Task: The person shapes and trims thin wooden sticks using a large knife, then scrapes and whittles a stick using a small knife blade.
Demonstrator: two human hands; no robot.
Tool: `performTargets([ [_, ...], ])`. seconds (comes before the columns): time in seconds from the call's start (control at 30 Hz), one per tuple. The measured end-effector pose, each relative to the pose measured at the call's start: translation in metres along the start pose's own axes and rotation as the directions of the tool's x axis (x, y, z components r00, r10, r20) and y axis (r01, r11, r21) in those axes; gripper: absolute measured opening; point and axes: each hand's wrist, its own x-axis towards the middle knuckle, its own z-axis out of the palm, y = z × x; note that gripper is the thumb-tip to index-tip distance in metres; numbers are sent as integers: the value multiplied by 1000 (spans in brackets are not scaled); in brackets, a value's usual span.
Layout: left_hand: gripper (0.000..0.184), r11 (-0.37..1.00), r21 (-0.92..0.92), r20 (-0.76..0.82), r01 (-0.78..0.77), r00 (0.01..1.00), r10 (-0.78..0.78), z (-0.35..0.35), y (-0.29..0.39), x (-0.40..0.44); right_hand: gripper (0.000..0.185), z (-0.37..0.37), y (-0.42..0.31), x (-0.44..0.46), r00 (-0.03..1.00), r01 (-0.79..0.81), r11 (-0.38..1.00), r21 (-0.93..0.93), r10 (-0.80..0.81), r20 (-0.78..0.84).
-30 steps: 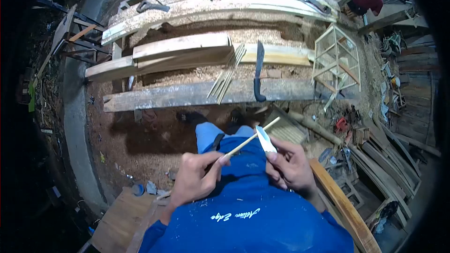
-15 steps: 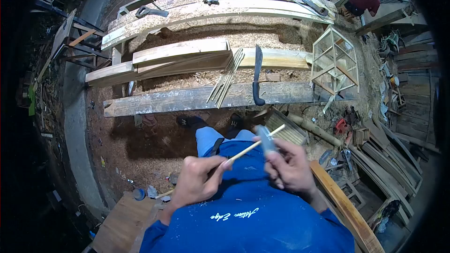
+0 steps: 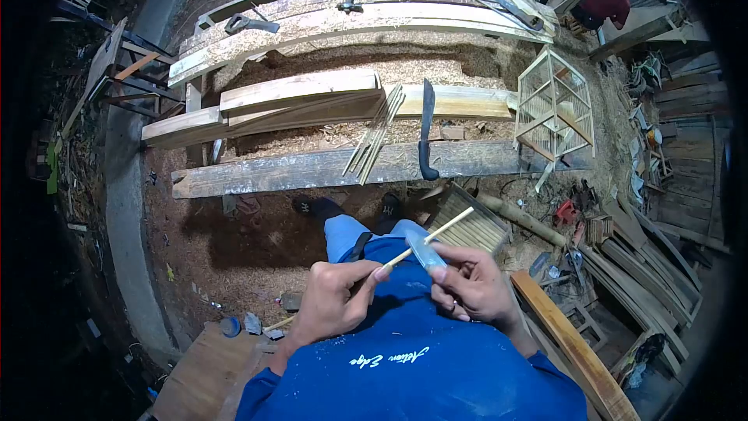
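Note:
My left hand (image 3: 339,296) is closed around the lower end of a thin wooden stick (image 3: 453,222), pinching it between thumb and fingers. The stick slants up to the right in front of my blue shirt. In my right hand (image 3: 477,284) is a knife (image 3: 425,251), its pale, slightly blurred blade lying across the stick. My right thumb presses near the blade, and the fingers curl underneath, hiding the handle. Beyond my hands, a bundle of similar thin sticks (image 3: 375,136) rests across the planks, with a black-handled machete (image 3: 426,125) to its right.
A slatted wooden cage (image 3: 555,113) stands at the right end of the dark plank (image 3: 296,170). Farther back lie a hammer (image 3: 351,1) and a handsaw (image 3: 248,24). Beside my right arm leans a wooden beam (image 3: 573,343). Another person (image 3: 608,4) is at the upper right.
The knife has slid down the stick toward my left hand, and my right hand has shifted slightly left with it. My left hand keeps its hold in nearly the same place.

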Motion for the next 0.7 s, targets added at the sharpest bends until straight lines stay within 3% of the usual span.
performTargets([
  [0.13, 20, 1000, 22, -14, -19, 1000, 20, -2, 4, 0, 45, 4, -2, 0, 998, 46, 996, -82, -49, -38],
  [0.17, 20, 999, 29, -25, -26, 999, 26, -2, 6, 1, 42, -6, 9, 6, 936, 244, 950, -197, -284, -208],
  [0.2, 20, 999, 35, -27, -30, 999, 31, -7, 2, -7, 40, -19, 19, 10, 792, 401, 853, -334, -506, -342],
  [0.23, 15, 1000, -14, -62, 7, 998, -8, -14, -6, -18, 39, -21, -1, 2, 679, 390, 875, -289, -485, -552],
  [0.3, 15, 989, -73, -82, 131, 987, -136, -20, -13, -21, 42, -34, -3, -10, 787, 414, 899, -140, -431, -442],
  [0.4, 20, 990, -13, -61, 142, 988, -143, -8, -14, 4, 42, -29, 9, 3, 876, 374, 926, -47, -370, -311],
  [0.53, 21, 995, -96, -44, 38, 998, -42, 1, -34, 50, 33, -36, 5, 47, 698, 540, 768, -346, -638, -327],
  [0.57, 21, 995, -92, -50, 27, 998, -32, 5, -37, 61, 33, -37, -1, 53, 692, 550, 760, -347, -647, -320],
  [0.67, 29, 968, -242, -70, -64, 996, 48, 16, -33, 78, 34, -50, -15, 66, 687, 448, 632, -633, -696, -208],
  [0.7, 32, 970, -242, -33, -3, 999, -5, 15, -25, 78, 36, -41, -19, 66, 612, 465, 562, -684, -762, -210],
])
